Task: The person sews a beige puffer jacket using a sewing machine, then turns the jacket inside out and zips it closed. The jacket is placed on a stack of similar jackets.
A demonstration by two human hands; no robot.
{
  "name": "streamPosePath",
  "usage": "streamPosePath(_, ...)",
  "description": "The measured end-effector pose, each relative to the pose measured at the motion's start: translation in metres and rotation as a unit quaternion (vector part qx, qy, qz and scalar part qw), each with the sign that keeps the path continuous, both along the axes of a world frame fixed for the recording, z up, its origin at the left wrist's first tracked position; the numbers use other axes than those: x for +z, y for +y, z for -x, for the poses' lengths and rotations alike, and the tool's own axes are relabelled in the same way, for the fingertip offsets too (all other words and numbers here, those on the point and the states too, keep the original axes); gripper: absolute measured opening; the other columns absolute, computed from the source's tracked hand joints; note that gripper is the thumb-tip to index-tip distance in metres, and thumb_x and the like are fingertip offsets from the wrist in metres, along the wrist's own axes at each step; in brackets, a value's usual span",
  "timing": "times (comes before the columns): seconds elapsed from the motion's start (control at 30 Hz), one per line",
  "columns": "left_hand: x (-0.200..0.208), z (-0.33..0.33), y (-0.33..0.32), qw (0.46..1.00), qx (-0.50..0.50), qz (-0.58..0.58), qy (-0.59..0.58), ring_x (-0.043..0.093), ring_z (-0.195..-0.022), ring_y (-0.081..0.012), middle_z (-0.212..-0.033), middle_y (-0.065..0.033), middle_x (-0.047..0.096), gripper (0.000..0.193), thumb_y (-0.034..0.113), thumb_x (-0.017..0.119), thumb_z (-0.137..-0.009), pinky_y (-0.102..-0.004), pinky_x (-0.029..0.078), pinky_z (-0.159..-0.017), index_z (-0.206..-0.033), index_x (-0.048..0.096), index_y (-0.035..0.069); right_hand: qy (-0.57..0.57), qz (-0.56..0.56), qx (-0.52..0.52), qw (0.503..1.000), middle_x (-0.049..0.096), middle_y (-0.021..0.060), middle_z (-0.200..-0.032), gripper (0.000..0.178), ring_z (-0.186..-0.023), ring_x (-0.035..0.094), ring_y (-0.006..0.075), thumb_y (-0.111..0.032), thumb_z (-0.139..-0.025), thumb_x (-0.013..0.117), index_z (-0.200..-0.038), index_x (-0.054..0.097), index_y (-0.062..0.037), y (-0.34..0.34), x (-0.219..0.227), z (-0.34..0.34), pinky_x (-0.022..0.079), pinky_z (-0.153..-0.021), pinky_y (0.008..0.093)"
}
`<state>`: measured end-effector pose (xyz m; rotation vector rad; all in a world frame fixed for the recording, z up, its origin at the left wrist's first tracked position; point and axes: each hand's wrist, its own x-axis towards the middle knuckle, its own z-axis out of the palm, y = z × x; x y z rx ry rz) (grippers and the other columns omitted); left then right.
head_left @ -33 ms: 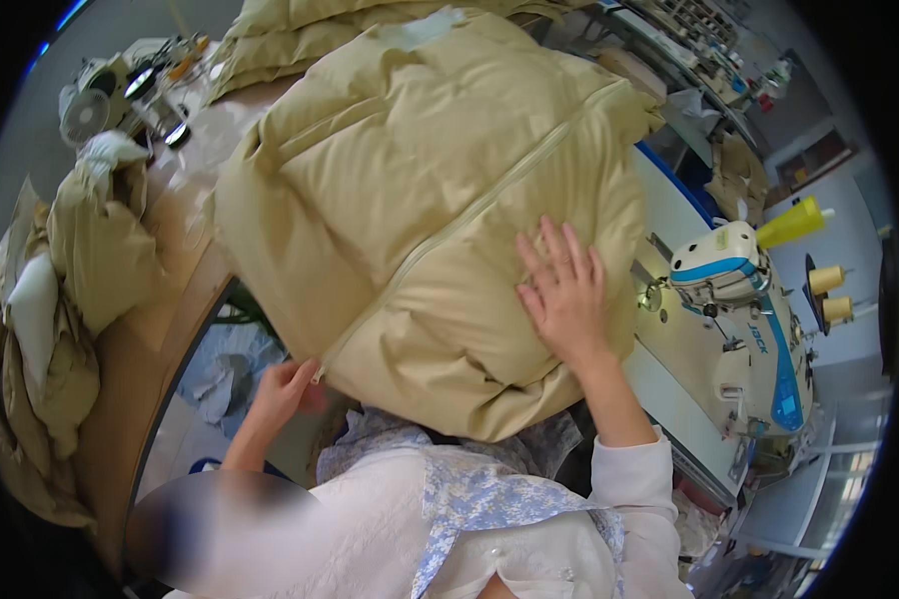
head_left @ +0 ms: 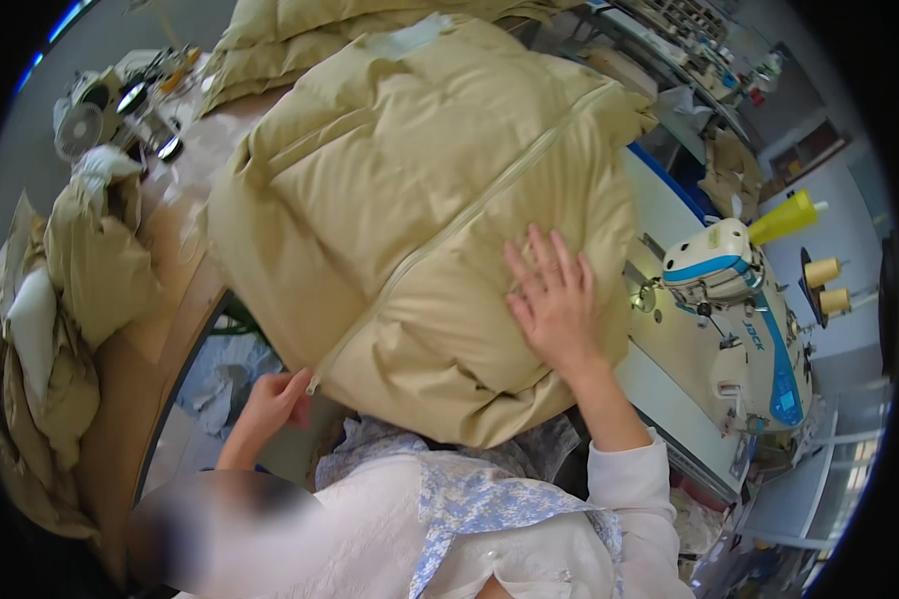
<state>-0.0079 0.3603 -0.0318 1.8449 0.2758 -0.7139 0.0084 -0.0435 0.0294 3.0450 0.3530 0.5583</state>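
A puffy khaki padded jacket [head_left: 370,160] is spread over the worktop in front of me. Its long zipper [head_left: 459,218] runs slantwise from the upper right to the lower left corner. At that lower corner my left hand [head_left: 272,407] is closed in a pinch at the zipper's end, with the small zipper pull right by the fingertips. My right hand [head_left: 557,314] lies flat on the jacket's right front panel, its fingers spread and pointing away from me. A pale whitish patch [head_left: 410,38] shows at the jacket's far edge.
To the right stands a white and blue sewing machine [head_left: 714,265], with yellow thread cones [head_left: 822,272] behind it. Khaki garment pieces [head_left: 100,250] hang over the table's left side. More padded garments [head_left: 270,45] are stacked at the back, near a small fan [head_left: 78,130].
The whole view has shifted slightly. My left fingertips sit a little farther out at the zipper's end than before. My right hand stays flat on the panel.
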Motion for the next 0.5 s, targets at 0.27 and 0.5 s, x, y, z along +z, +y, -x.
streamPosePath(0.27, 0.127, -0.080, -0.114, 0.847, -0.177, -0.007, -0.502, 0.063, -0.110, -0.0255, -0.114, -0.0158, 0.067, 0.025, 0.016, 0.052, -0.103, -0.0362, 0.049, -0.094, -0.116, 0.066, -0.001, 0.016, -0.014, 0.001, 1.000, 0.036, 0.0117, -0.158, 0.067, -0.139, 0.038, 0.0343, -0.042, -0.090, 0.063, -0.151, 0.043, -0.0218, 0.031, 0.003, 0.021, 0.032, -0.109, 0.0561)
streamPosePath(0.5, 0.106, -0.180, -0.276, 0.625, -0.335, -0.170, -0.684, 0.031, -0.146, -0.0317, -0.154, -0.0070, 0.042, 0.055, 0.030, 0.058, -0.098, -0.0518, 0.022, -0.121, -0.150, 0.045, 0.018, -0.002, -0.174, 0.070, 0.982, 0.056, 0.0127, -0.138, 0.050, -0.123, 0.052, 0.0307, -0.034, -0.089, 0.067, -0.133, 0.059, -0.0122, 0.023, 0.021, 0.017, 0.043, -0.100, 0.0462)
